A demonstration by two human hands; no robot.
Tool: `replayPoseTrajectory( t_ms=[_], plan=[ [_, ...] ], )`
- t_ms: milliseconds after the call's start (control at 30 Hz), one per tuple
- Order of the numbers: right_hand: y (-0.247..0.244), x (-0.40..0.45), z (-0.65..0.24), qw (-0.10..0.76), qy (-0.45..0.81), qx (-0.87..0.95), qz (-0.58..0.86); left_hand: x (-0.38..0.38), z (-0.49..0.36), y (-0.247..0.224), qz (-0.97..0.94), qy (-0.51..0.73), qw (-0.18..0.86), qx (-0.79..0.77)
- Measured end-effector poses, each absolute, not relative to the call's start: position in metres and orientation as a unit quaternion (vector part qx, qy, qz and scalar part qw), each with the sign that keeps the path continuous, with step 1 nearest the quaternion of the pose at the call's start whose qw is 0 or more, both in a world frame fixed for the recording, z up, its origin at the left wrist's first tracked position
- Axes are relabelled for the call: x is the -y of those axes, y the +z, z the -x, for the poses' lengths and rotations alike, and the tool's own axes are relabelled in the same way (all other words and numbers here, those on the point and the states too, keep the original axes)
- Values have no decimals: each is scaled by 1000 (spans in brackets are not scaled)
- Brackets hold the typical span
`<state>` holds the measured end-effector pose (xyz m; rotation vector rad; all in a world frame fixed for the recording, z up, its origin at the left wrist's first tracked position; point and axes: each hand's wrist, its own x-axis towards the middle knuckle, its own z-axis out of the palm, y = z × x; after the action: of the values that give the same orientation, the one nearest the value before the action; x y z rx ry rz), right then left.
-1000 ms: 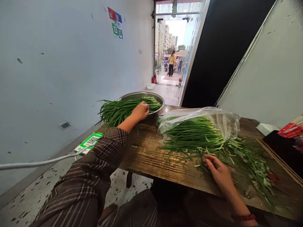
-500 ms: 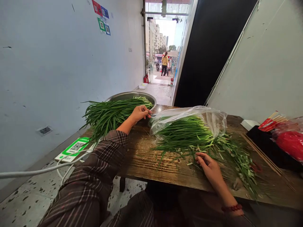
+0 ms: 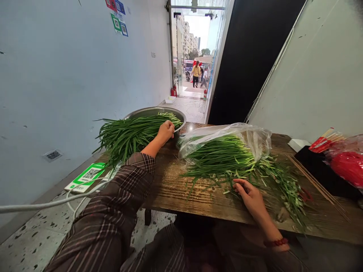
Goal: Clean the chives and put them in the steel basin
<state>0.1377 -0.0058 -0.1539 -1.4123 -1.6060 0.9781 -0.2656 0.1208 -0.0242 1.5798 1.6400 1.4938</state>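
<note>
My left hand (image 3: 166,131) is closed at the right rim of a metal bowl (image 3: 183,115), fingers pinched; whatever is between them is too small to make out. Long green chives (image 3: 133,130) fill the bowl and hang over its left side. My right hand (image 3: 247,193), with a red bead bracelet at the wrist, is near the table's front edge, thumb and forefinger close together by loose trimmings. Beyond it more chives (image 3: 224,155) lie partly under a clear plastic bag (image 3: 215,132), pale ends to the right. Loose leaves (image 3: 286,192) are heaped right of them.
The wooden table (image 3: 170,189) also bears thin sticks (image 3: 320,185), a black box (image 3: 320,170) and a red bag (image 3: 347,168) at right. A green code sign (image 3: 89,175) and white cable (image 3: 56,207) are at left. People (image 3: 196,73) stand outside the door.
My left hand has moved slightly left and up, closer over the bowl's chives, and its fingers are drawn in more. My right hand has barely moved. The view has shifted a little.
</note>
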Motion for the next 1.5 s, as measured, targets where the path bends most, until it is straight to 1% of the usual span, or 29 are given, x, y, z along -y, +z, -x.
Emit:
replayPoseTrajectory(
  t_ms=[67,133,233,300,367,433,567,633,733,800,833,900,1000,1100,1200,1267,1367,1500],
  plan=[
    [-155,6,-138,387,381,633,551,-111,266,-19,-553,546,237,-584],
    [-155,6,-139,386,381,636,549,-99,269,-11,-523,583,243,-572],
    [-155,5,-140,384,383,639,546,-76,268,1,-493,646,190,-550],
    [-155,5,-140,385,376,642,546,-57,258,5,-517,644,181,-534],
    [-153,6,-137,395,364,644,545,-39,240,3,-578,593,210,-520],
    [-151,7,-133,415,357,644,535,-23,215,-7,-648,511,229,-516],
    [-145,-4,-135,434,355,649,514,-5,166,-40,-756,398,212,-474],
    [-136,-14,-144,425,312,672,520,-3,147,-56,-796,349,218,-443],
    [-113,-23,-157,410,188,706,545,-6,130,-68,-827,283,246,-419],
    [-99,-18,-154,391,105,741,536,-11,124,-70,-828,280,257,-412],
    [-94,-12,-148,375,85,767,513,-14,122,-69,-822,291,262,-413],
    [-89,6,-126,335,105,831,432,-21,116,-69,-799,315,296,-419],
    [-97,32,-88,239,145,917,284,-31,104,-75,-751,321,395,-420],
    [-111,34,-75,196,164,936,241,-40,92,-88,-727,318,449,-411],
    [-121,14,-96,206,179,924,268,-48,89,-101,-742,312,424,-415],
    [-127,-5,-122,236,170,894,341,-55,92,-108,-758,314,368,-438],
    [-134,-29,-163,267,167,857,408,-65,99,-113,-765,322,292,-475],
    [-134,-44,-202,316,183,792,490,-75,105,-118,-764,330,260,-489]
  ],
)
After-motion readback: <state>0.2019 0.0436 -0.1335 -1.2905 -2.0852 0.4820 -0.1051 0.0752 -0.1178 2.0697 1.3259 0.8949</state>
